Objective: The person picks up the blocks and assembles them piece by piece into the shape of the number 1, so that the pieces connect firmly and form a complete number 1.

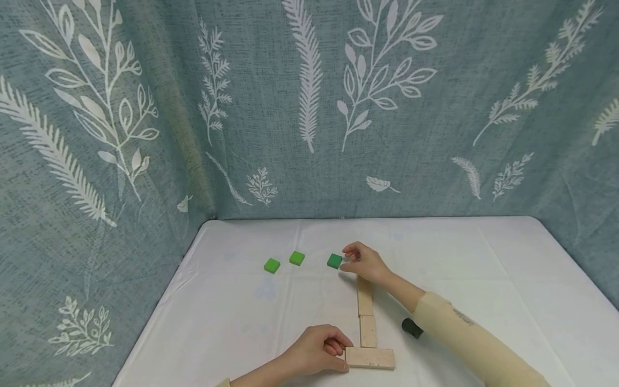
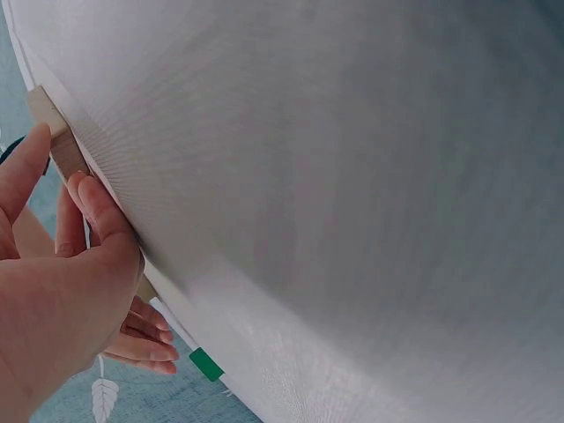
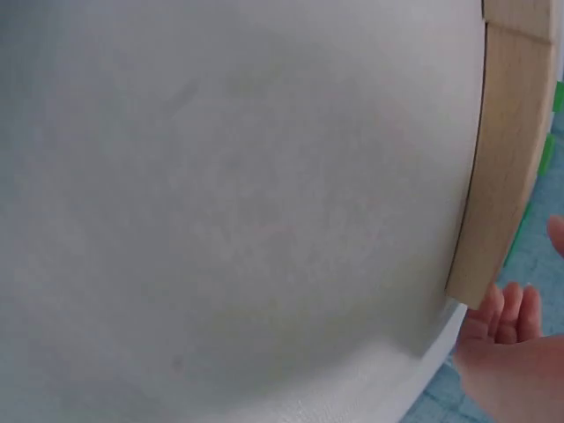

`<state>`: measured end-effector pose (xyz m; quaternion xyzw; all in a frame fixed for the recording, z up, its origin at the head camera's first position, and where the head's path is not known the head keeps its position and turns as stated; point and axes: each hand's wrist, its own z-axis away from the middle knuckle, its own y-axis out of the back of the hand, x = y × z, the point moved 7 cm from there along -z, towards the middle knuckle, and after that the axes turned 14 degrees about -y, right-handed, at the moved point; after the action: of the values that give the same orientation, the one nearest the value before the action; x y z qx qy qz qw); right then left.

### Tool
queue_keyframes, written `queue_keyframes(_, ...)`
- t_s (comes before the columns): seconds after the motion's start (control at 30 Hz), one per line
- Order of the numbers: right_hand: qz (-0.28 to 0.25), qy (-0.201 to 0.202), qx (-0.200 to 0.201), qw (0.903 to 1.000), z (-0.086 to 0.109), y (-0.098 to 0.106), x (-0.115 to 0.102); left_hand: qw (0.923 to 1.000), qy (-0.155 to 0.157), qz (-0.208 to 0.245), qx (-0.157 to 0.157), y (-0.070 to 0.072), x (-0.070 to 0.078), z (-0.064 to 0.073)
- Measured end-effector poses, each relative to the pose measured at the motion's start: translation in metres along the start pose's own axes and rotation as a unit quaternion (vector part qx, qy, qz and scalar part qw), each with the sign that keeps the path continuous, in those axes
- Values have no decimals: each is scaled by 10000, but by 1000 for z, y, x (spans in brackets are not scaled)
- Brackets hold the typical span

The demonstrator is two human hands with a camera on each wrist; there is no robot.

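One cross block (image 1: pixel 371 358) lies sideways at the near part of the white bench (image 1: pixel 217 306), and the left hand (image 1: pixel 314 349) has its left end pinched between thumb and fingers (the left wrist view shows the grip too). A short block (image 1: pixel 368 331) runs away from its far side, pretty much butted up against it, then a long block (image 1: pixel 365 297) carries on end to end from there, so the lot makes a kinda upside-down T. All plain wood. The far end of the long block is tucked behind the right hand (image 1: pixel 366 264) in the head view.

That hand is empty and relaxed, thumb and fingers apart, just beside a green tile (image 1: pixel 335 261). Thumb's so near the edge that it's hard to tell if they touch. Further left sit a lime tile (image 1: pixel 297 258) and, past it, a second lime tile (image 1: pixel 272 265), both well apart from the blocks.

There's also a dark thing (image 1: pixel 411 328) by the right sleeve (image 1: pixel 469 338), partly covered, can't tell what. Backdrop's a blue-green curtain (image 1: pixel 271 107) with white leaf prints.
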<state>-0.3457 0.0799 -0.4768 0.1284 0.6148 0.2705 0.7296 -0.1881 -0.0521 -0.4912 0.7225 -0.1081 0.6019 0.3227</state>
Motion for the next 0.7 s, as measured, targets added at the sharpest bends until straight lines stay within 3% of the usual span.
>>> queue_keyframes(0.23, 450, 247, 34, 9987, -6, -5, -4, 9999, 103, -14, 60, 0, -1, 0)
queue_keyframes(0.7, 779, 460, 157, 9958, -11, -9, -6, 9998, 26, 141, 120, 0, 0, -1)
